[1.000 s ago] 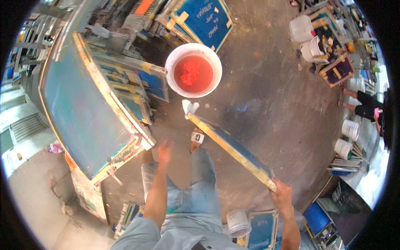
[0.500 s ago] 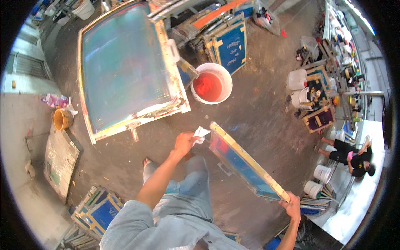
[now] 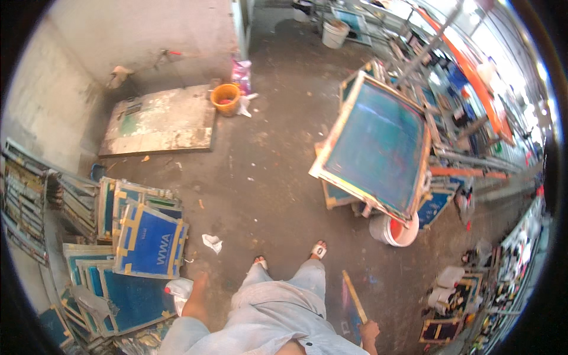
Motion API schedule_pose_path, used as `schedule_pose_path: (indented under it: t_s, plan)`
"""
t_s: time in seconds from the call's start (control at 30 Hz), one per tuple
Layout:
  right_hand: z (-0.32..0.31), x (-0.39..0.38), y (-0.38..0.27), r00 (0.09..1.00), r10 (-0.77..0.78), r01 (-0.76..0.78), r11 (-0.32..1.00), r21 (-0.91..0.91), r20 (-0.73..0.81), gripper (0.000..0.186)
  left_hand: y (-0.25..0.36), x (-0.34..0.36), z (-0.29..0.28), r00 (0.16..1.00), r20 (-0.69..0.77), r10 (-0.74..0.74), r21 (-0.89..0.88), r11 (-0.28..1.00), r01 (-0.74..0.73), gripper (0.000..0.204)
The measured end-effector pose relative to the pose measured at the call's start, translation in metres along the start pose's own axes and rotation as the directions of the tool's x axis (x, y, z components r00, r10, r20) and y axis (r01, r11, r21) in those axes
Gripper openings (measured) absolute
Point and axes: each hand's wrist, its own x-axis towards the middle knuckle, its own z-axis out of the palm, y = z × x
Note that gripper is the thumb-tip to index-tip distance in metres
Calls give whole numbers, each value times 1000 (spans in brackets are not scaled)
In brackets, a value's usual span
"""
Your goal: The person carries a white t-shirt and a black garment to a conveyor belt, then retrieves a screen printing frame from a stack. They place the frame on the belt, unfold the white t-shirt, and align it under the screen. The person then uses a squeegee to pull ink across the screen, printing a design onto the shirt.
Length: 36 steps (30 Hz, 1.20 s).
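My right hand grips the edge of a screen-printing frame, which hangs tilted at my right side with its pale rail toward me. My left hand is low on the left, smeared by motion, so its fingers cannot be made out. A crumpled white rag lies just beyond it, apart from the hand; whether it is in the air or on the floor is unclear. Close to my left forearm is a white plastic jug with a red cap. Several blue screen frames lean beside it.
A large framed screen rests on a stack at the right, with a white bucket of red liquid by its near corner. Ahead are an orange bucket and a stained board. Racks of frames line the left wall.
My view has swung left toward the leaning frames. The white rag has left my left hand, which has moved down and left. My right hand still holds the frame, now lower.
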Motion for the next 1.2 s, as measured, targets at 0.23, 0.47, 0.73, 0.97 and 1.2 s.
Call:
schedule_pose_path:
  t_s: [0.23,0.47,0.73,0.97,1.2]
  plan:
    - [-58,5,-204,961,-190,208,976,-70,198,51,-42,-52,-73,816,-32,-577,73,813,578,32]
    - [-135,30,-462,941,-317,307,947,91,122,52,99,51,4,905,-10,-424,-276,871,406,22]
    - [-308,161,-669,849,-375,528,575,624,-373,39,418,253,29,968,161,190,145,966,-213,36]
    - [-545,222,-709,861,-292,407,-99,908,-417,33,688,383,53,938,323,129,-288,957,-32,42]
    - [-697,258,-794,779,-310,259,-633,730,-545,43,933,486,156,501,711,494,-603,794,73,69]
